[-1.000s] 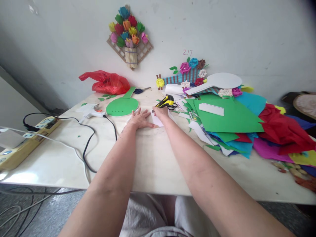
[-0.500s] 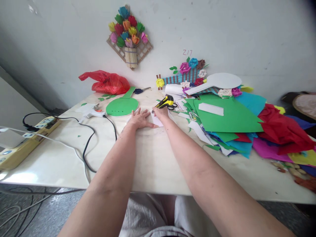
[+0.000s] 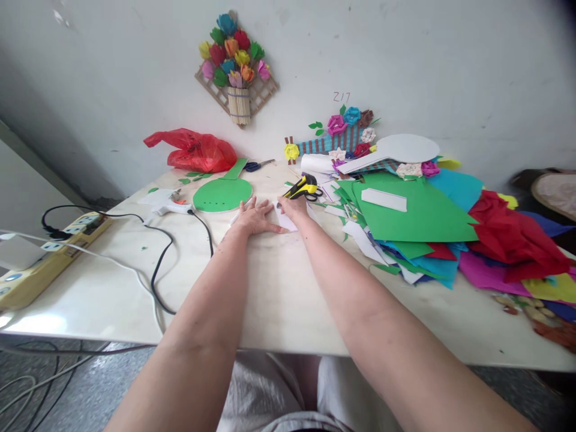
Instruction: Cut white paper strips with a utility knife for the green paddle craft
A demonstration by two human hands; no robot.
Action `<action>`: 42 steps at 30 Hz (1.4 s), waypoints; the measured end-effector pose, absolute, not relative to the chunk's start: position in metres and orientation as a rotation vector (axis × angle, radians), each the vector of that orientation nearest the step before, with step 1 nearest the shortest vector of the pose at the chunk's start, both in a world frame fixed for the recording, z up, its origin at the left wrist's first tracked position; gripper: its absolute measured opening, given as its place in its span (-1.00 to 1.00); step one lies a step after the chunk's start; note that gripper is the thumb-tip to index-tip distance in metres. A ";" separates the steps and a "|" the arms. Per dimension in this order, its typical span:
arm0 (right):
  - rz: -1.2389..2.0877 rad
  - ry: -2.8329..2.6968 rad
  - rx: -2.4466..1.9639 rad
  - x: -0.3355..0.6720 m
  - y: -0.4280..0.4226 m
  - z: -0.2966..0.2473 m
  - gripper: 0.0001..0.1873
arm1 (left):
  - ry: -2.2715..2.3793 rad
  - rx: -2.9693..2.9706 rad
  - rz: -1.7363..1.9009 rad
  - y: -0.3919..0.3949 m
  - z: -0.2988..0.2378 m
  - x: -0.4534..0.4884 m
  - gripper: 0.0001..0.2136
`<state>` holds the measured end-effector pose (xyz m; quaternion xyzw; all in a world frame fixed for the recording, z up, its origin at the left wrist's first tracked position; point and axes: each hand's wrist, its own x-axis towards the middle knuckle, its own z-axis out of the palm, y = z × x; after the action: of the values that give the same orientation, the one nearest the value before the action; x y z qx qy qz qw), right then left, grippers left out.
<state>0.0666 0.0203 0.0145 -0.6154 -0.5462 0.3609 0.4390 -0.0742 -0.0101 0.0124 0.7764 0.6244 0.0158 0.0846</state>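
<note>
Head view; yellow cutter point(image 3: 303, 187) in right hand point(image 3: 294, 207)

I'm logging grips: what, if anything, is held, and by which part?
The right hand holds the yellow utility knife near its lower end; the left hand lies spread, gripping nothing.

The cutter point(image 3: 302, 188) I'm watching is yellow and black, the paper point(image 3: 285, 223) below it white. A row of dark dots marks the green disc point(image 3: 220, 193). Brown stripes cross the turquoise paper guitar point(image 3: 330, 143); the bag point(image 3: 198, 151) is bright red, the power strip point(image 3: 58, 254) yellow.
</note>
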 end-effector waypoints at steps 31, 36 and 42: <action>0.938 -1.399 -1.421 0.058 0.047 0.002 -0.81 | 1.953 2.299 0.125 -0.007 0.010 -0.070 -0.08; 0.893 -1.435 -1.497 0.058 0.044 0.006 -0.79 | 1.968 2.290 0.108 -0.004 0.009 -0.069 -0.08; 0.895 -1.427 -1.523 0.058 0.040 0.009 -0.81 | 1.968 2.278 0.109 -0.002 0.007 -0.070 -0.08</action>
<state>0.0578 0.0401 0.0095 -0.6081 -0.5696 0.3576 0.4218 -0.0704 -0.0020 0.0071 0.7547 0.6519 0.0360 0.0647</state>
